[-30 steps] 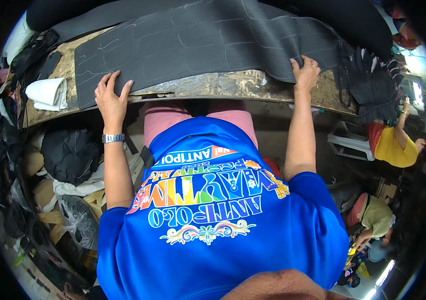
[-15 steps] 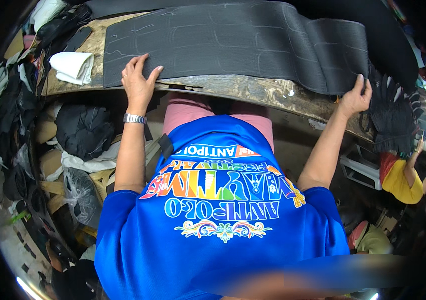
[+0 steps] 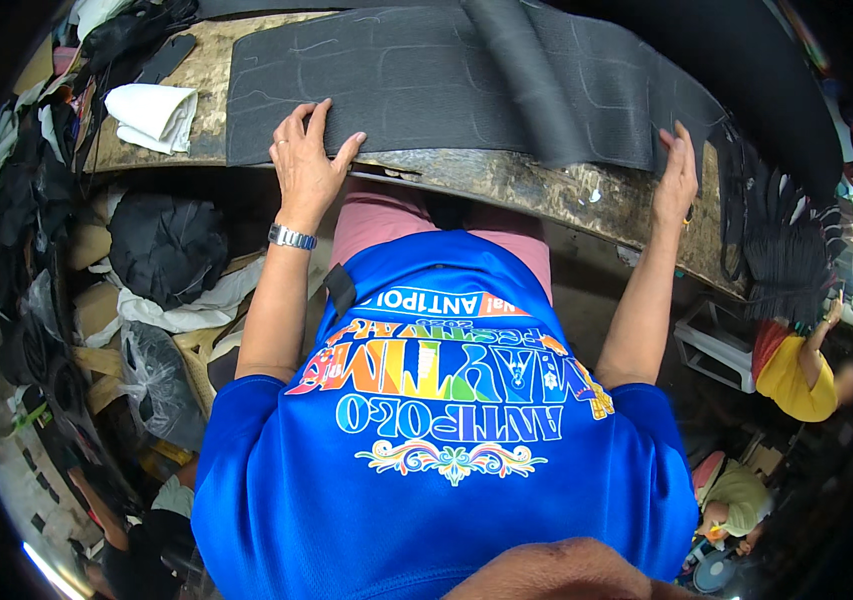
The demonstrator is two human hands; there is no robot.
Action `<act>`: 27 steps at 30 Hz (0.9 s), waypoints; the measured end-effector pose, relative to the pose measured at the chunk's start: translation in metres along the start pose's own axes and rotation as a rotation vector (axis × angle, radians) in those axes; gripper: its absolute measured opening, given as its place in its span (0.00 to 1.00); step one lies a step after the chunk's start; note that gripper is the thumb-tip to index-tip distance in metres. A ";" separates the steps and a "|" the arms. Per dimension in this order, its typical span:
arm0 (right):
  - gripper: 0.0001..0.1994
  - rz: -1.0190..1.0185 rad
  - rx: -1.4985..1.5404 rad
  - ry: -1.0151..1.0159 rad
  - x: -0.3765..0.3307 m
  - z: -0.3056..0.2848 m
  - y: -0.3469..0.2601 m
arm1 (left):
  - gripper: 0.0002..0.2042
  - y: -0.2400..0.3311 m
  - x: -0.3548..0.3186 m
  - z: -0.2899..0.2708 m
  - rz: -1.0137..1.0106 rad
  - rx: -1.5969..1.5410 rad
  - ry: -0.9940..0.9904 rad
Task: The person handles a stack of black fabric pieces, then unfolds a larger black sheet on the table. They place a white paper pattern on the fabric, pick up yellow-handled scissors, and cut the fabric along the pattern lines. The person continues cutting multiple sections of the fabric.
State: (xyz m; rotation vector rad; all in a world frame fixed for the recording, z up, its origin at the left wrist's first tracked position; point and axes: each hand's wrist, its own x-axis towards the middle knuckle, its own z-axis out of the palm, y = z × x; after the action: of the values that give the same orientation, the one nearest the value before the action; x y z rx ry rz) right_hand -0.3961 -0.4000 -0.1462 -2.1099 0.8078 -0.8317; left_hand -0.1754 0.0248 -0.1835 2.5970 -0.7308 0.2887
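In the head view, the pale-lined black textured sheet (image 3: 396, 85) lies beneath the fingertips of the left grip (image 3: 308, 168), which is spread, and against the right grip (image 3: 677, 178), whether pinching I cannot tell. It rests on a worn wooden worktop (image 3: 536, 182) beside a folded white cloth (image 3: 152, 115), in a cluttered workroom. Its long axis runs left to right, squared end pointing left

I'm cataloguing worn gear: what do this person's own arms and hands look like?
Short, bright blue sleeves leave both forearms bare. The left hand wears a thin ring and, at its wrist, a silver-coloured metal link band. Neither that hand nor the right hand is gloved.
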 end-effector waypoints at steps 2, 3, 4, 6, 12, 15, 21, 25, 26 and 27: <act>0.26 0.047 -0.115 0.131 -0.011 -0.003 0.013 | 0.33 0.002 -0.001 -0.002 0.000 0.010 -0.003; 0.23 0.061 -0.319 0.154 -0.019 -0.009 0.020 | 0.33 0.003 -0.001 -0.003 0.010 0.013 -0.001; 0.23 0.060 -0.530 0.139 -0.024 -0.013 0.029 | 0.32 0.005 -0.001 -0.003 0.014 0.015 -0.007; 0.23 0.083 -0.977 0.114 -0.040 -0.023 0.048 | 0.32 0.009 -0.003 -0.004 0.021 0.009 -0.023; 0.23 0.010 -0.840 0.144 -0.063 -0.035 0.078 | 0.30 0.027 -0.005 -0.002 0.067 0.031 -0.061; 0.20 0.042 -0.750 0.208 -0.059 -0.043 0.077 | 0.25 0.033 -0.002 0.001 0.147 -0.103 -0.057; 0.16 0.247 -0.852 0.055 -0.043 -0.060 0.067 | 0.27 0.048 0.002 0.015 0.357 -0.224 -0.241; 0.19 0.425 -0.906 -0.080 -0.037 -0.065 0.049 | 0.33 0.058 -0.003 0.017 0.433 -0.047 -0.258; 0.22 0.443 -0.915 -0.129 -0.038 -0.067 0.045 | 0.33 0.059 -0.004 0.017 0.438 -0.041 -0.244; 0.22 0.471 -0.909 -0.138 -0.039 -0.070 0.042 | 0.34 0.060 -0.004 0.017 0.431 -0.038 -0.262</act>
State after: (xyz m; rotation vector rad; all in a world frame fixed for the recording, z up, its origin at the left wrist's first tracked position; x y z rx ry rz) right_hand -0.4838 -0.4209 -0.1540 -2.4914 1.7446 -0.0291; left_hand -0.2096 -0.0273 -0.1793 2.4438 -1.3767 0.0565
